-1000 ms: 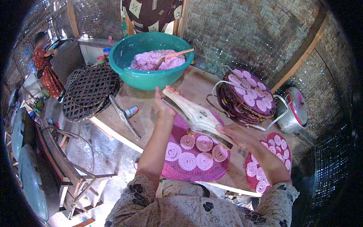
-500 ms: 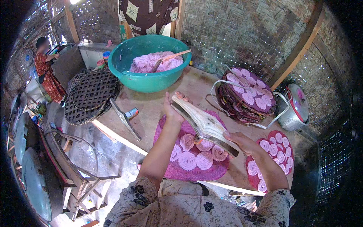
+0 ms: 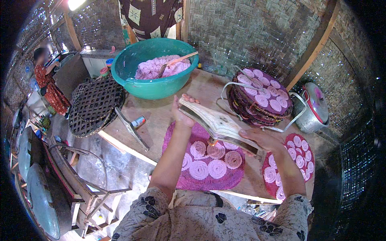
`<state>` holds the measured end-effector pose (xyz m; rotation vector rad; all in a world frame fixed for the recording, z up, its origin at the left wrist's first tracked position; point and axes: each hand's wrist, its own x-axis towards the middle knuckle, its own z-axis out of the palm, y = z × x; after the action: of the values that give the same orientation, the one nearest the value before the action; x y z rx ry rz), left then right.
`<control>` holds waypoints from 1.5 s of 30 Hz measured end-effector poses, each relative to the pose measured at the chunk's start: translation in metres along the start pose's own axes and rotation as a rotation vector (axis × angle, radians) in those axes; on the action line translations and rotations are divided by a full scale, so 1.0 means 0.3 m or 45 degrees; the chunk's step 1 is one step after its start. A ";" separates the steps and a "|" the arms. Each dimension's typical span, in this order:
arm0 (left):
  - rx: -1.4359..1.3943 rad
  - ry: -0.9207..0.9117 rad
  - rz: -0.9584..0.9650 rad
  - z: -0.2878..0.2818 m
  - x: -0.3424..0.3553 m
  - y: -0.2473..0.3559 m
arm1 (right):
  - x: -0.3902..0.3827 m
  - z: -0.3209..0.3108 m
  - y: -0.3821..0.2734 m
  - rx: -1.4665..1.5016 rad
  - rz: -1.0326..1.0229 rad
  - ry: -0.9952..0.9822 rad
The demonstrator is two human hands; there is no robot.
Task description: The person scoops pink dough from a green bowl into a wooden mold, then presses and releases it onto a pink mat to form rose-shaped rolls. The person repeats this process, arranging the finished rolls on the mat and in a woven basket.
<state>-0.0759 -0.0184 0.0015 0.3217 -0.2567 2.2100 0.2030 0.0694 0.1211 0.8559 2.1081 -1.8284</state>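
My left hand (image 3: 184, 115) is wrapped round the far-left end of a pale wooden hand press (image 3: 219, 122), its fingertips showing over the top edge. My right hand (image 3: 262, 139) grips the near-right end, thumb laid along the wood. The press is held slantwise above a magenta cloth mat (image 3: 201, 184). Pink coils of thin strands, such as this coil (image 3: 217, 169), lie on the mat. Under the middle of the press a small brownish outlet sits just above a coil (image 3: 216, 150); whether a strand comes out is too small to tell. The press hides the mat's far-right part.
A green basin (image 3: 155, 86) of pink dough stands at the back. Left of me are a T-shaped tool (image 3: 130, 126), a small can (image 3: 138, 121) and woven trays (image 3: 98, 96). Rightward are stacked coil-covered mats (image 3: 261, 96), a metal pot (image 3: 315, 110) and another coil mat (image 3: 296, 146). A person (image 3: 49, 86) stands far left.
The press has tilted: its right end, with my right hand, has risen and shifted rightward, uncovering more of the coils beneath. My left hand keeps its hold. The whole view has shifted slightly.
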 end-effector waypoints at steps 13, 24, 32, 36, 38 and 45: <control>0.427 -0.280 0.007 0.606 -0.193 0.295 | 0.113 0.128 0.166 0.363 -0.479 -0.005; 1.804 0.010 0.734 0.775 -0.573 0.470 | 0.269 0.306 0.397 -1.114 -0.707 0.840; 1.765 0.134 0.740 0.714 -0.613 0.530 | 0.286 0.309 0.391 -1.372 -0.794 0.869; 1.706 0.147 0.656 0.679 -0.600 0.519 | 0.321 0.302 0.420 -0.834 -0.777 0.691; 1.679 0.156 0.653 0.663 -0.605 0.521 | 0.324 0.318 0.409 -0.325 -0.555 0.527; 1.668 0.087 0.639 0.643 -0.603 0.534 | 0.328 0.340 0.356 -0.063 -0.434 0.429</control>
<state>-0.0686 -0.3058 0.1152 0.9348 1.3377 2.5649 0.1623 0.0050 -0.0392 0.8890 2.6381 -1.8838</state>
